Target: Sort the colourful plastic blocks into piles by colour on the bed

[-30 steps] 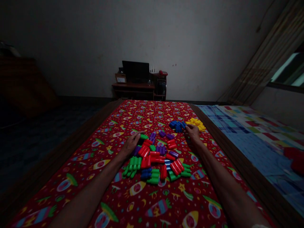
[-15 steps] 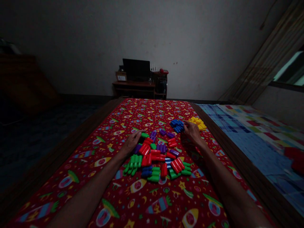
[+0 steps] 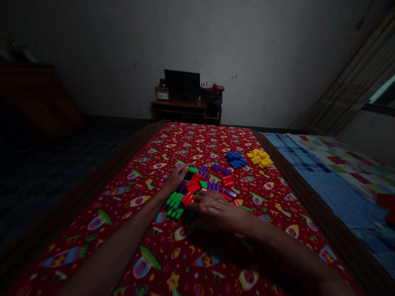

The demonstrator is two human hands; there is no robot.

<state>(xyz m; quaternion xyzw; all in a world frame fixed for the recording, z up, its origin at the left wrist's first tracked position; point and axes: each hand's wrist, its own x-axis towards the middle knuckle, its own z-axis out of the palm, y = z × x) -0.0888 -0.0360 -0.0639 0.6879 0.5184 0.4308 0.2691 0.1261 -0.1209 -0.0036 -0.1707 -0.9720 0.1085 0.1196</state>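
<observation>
My left hand (image 3: 177, 179) lies at the left edge of a mixed pile of plastic blocks, fingers stretched toward a green block (image 3: 193, 169) at its far end. Over the near part of the pile, my right hand (image 3: 214, 207) is bent down, fingers together; its fingertips and anything in them are hidden in shadow. Red blocks (image 3: 193, 187), purple blocks (image 3: 214, 187) and green blocks (image 3: 174, 204) show around the hands. Much of the near pile is covered by my right hand.
Past the pile, toward the right, sit a group of blue blocks (image 3: 236, 160) and a group of yellow blocks (image 3: 260, 158). Everything rests on a red patterned cloth (image 3: 191, 142). A desk with a monitor (image 3: 182, 85) stands against the wall.
My right hand has left the blue group and come back left and nearer, over the mixed pile. My left hand stays beside the pile. The camera view has shifted slightly.
</observation>
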